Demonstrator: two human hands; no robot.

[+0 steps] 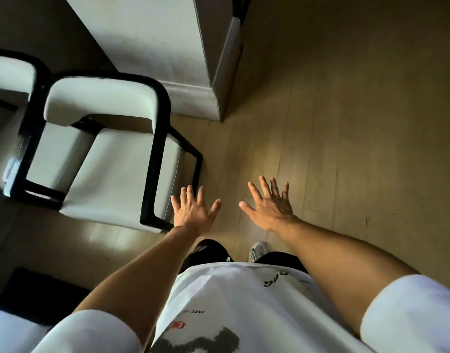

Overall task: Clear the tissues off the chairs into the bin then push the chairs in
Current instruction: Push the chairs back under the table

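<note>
Pale wood floor (346, 123) runs past a white wall corner (193, 72). Both my hands hang spread and empty just right of the near white chair (112, 174), left hand (193, 212), right hand (269, 210). Its seat looks bare; something white on the far chair (5, 110) may be a tissue (11, 171). I judge collecting comes next.

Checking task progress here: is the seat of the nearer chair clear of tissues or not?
Clear: the nearer chair shows a bare white seat cushion, and both the left hand and right hand are spread, holding nothing.
</note>
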